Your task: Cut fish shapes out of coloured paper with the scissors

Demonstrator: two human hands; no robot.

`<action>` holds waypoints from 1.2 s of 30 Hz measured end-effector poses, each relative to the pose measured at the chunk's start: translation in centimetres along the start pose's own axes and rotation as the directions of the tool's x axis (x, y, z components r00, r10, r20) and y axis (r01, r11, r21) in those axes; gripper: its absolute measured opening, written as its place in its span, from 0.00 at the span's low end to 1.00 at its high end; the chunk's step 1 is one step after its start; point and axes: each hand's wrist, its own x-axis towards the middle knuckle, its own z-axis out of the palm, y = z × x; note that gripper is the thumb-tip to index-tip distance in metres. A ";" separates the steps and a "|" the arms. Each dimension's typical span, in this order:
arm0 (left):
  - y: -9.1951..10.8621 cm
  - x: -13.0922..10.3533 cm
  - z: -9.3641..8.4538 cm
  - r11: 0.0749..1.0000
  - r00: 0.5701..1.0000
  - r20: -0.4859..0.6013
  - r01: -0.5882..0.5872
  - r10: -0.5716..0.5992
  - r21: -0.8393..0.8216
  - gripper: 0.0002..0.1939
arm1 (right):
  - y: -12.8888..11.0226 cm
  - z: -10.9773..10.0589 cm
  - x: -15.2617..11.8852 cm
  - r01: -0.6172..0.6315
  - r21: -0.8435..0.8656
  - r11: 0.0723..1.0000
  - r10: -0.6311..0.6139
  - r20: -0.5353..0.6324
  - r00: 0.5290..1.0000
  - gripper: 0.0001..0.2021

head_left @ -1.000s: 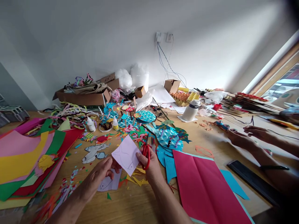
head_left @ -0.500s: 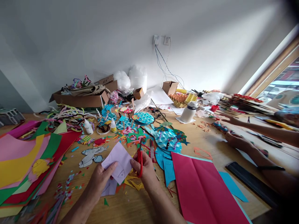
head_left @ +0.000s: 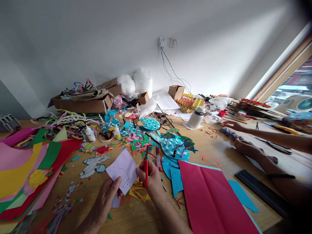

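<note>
My left hand [head_left: 109,195] pinches the lower left edge of a lilac sheet of paper [head_left: 123,169] with fish drawn on it in outline. At the sheet's right corner is my right hand [head_left: 151,177], its thumb on the paper. Red-handled scissors [head_left: 146,172] are gripped in the same hand, blades pointing up and away, apart from the drawn lines. Another lilac piece [head_left: 116,201] lies below, partly hidden by the left hand. Yellow paper offcuts [head_left: 139,191] are under the hands. Cut-out grey fish [head_left: 92,167] lie to the left on the table.
Coloured paper sheets [head_left: 17,172] are stacked at left, and a magenta sheet [head_left: 214,198] lies at right. Two glue bottles [head_left: 90,134] and blue woven paper discs [head_left: 174,147] stand beyond. At far right, another person's hands [head_left: 243,146] touch small blue objects. A white bottle [head_left: 195,117] stands behind.
My left hand has shifted slightly down and its thumb lower on the lilac sheet, uncovering more of the drawing. The scissors have turned a little in my right hand.
</note>
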 end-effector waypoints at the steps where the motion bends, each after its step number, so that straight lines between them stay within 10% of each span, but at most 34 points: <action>1: 0.0 0.1 0.0 1.000 1.000 0.019 0.005 -0.005 -0.003 0.20 | 0.0 0.0 0.0 0.003 -0.004 1.000 -0.003 0.001 1.000 0.12; 36: -2.5 1.6 -0.4 0.988 0.993 -0.111 -0.051 0.035 -0.148 0.15 | -0.3 0.3 -0.1 -0.020 0.001 1.000 0.020 0.059 0.998 0.13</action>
